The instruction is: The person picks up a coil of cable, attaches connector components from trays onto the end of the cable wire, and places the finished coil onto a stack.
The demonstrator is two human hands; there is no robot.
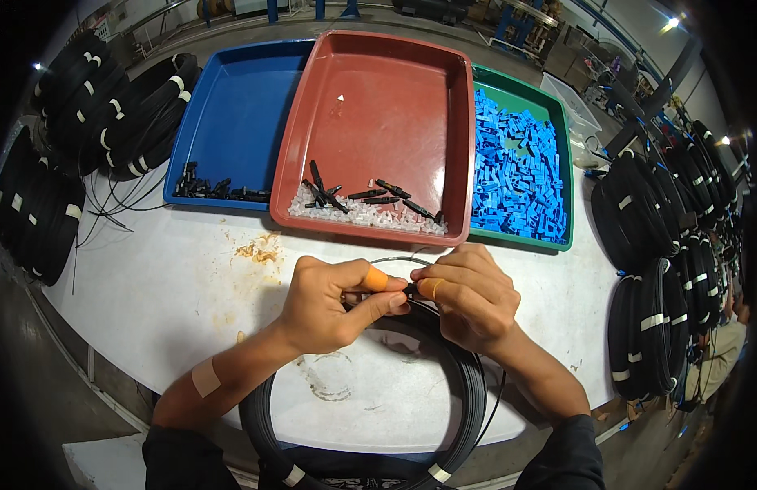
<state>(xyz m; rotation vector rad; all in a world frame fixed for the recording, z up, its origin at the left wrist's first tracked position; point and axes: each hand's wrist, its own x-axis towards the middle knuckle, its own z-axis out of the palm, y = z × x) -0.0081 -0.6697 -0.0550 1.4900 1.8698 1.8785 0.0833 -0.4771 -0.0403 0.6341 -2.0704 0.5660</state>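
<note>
Both hands met just in front of the red tray [378, 122]. The left hand [329, 306] and right hand [472, 298] pinched one small black connector [411, 288] between orange-capped fingertips [375, 279], at the end of a black cable coil [468, 384] lying on the white tabletop [166, 278]. The tiny piece could probably slip from the smooth caps, or the springy cable could tug it loose.

red tray [370, 106]: glossy plastic | cable coil [468, 384]: smooth black | table [149, 278]: matt white
</note>
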